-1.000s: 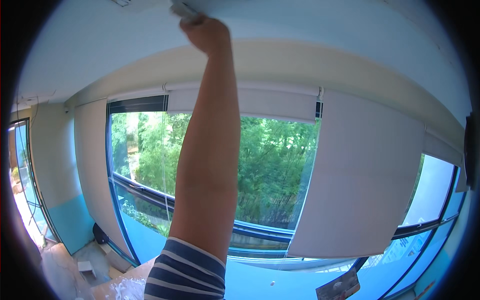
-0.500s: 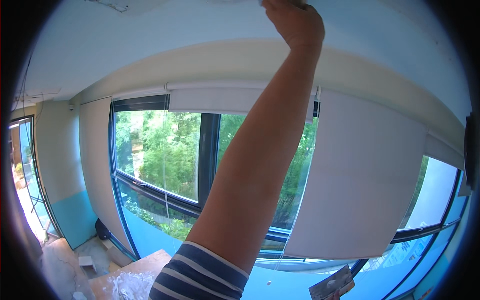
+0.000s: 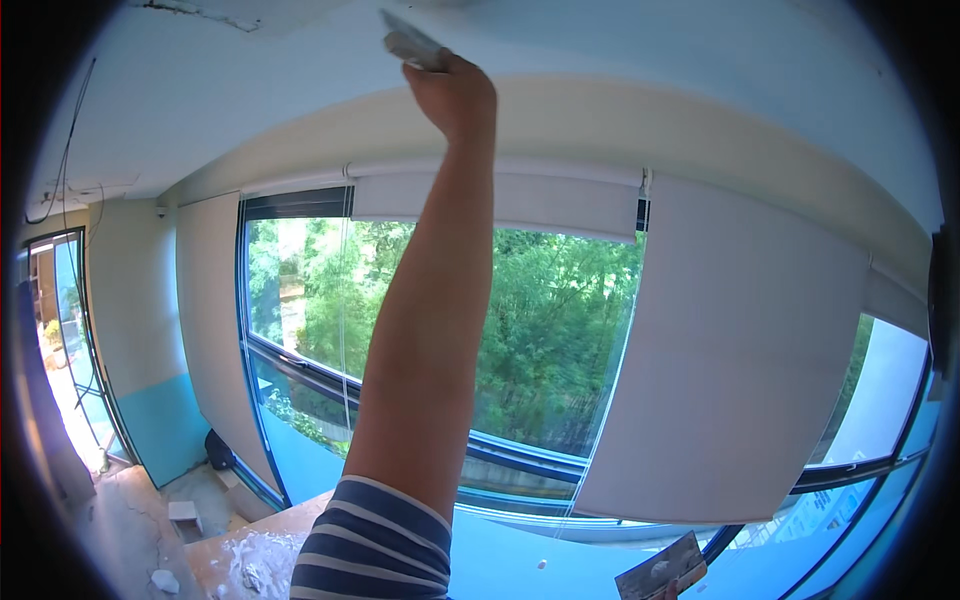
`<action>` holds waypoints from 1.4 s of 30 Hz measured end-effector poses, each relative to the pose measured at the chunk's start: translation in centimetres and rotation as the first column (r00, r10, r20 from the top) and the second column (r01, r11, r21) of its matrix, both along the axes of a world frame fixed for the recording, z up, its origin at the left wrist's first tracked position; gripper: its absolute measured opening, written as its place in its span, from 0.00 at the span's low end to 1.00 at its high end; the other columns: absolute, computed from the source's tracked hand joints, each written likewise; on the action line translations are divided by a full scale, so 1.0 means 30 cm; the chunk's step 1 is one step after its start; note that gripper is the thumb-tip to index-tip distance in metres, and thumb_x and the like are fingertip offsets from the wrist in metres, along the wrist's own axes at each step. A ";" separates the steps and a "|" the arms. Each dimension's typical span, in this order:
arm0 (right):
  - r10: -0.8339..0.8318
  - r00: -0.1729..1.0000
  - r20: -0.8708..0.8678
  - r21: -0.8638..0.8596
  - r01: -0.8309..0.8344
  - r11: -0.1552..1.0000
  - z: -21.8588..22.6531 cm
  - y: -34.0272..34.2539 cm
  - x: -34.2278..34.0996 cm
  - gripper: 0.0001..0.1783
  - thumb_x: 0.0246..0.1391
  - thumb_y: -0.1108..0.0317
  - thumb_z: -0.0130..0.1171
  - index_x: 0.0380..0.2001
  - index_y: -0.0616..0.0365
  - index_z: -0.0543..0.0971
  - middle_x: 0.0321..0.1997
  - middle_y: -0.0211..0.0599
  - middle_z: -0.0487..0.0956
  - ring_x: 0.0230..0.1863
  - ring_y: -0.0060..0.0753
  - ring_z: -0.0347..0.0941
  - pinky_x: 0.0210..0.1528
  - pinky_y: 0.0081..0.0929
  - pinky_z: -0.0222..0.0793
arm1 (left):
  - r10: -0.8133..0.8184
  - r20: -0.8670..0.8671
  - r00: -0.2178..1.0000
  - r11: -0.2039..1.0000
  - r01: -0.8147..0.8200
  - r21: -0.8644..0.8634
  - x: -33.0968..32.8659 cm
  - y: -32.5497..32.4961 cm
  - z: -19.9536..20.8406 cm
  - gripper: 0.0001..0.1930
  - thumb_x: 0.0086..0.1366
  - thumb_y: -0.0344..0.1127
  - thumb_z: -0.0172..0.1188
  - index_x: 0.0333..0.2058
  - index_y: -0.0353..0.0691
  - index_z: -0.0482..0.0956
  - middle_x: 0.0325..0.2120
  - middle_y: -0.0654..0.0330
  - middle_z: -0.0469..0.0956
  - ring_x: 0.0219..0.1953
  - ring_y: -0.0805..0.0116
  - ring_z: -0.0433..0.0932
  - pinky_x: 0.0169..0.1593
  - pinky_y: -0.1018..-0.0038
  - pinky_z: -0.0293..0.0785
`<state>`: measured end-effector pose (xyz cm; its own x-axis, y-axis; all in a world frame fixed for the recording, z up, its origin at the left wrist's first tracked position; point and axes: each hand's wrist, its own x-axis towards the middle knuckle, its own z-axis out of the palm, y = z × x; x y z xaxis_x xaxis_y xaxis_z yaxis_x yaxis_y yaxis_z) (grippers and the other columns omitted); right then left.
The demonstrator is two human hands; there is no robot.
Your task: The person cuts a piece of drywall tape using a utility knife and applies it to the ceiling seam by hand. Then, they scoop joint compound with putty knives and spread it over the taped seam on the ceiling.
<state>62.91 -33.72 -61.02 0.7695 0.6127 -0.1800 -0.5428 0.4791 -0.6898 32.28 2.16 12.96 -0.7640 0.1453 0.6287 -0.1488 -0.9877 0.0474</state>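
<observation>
My left arm, in a navy-and-white striped sleeve, reaches up to the pale ceiling [image 3: 620, 40]. My left hand [image 3: 455, 95] is closed around a flat-bladed putty knife [image 3: 415, 45], slightly smeared by motion, its blade slanting up and left at the ceiling. I cannot tell whether the blade touches the surface. Low on the right, only the fingers of my right hand [image 3: 672, 590] show. They grip a wide scraper [image 3: 658, 568] with a dab of pale putty on its dark blade.
Ahead is a wide window [image 3: 560, 330] with a lowered white roller blind [image 3: 730, 350]. Below left, a board [image 3: 210, 560] bears crumpled white plastic sheeting [image 3: 262, 565]. Loose wires [image 3: 68, 150] hang from the ceiling at the left, near an open door [image 3: 75, 340].
My left hand has swept left across the ceiling, bringing the putty knife fully into sight. The right-hand scraper stays nearly in place. My view has shifted slightly.
</observation>
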 end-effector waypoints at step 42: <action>0.200 0.972 -0.125 0.337 -0.148 0.930 -0.014 0.118 -0.114 0.23 0.63 0.48 0.55 0.51 0.53 0.72 0.36 0.27 0.75 0.32 0.24 0.72 0.31 0.24 0.73 | 0.188 -0.144 0.971 0.976 -0.201 -0.080 -0.623 0.243 0.116 0.27 0.49 0.49 0.75 0.40 0.32 0.80 0.35 0.54 0.83 0.35 0.64 0.81 0.42 0.69 0.75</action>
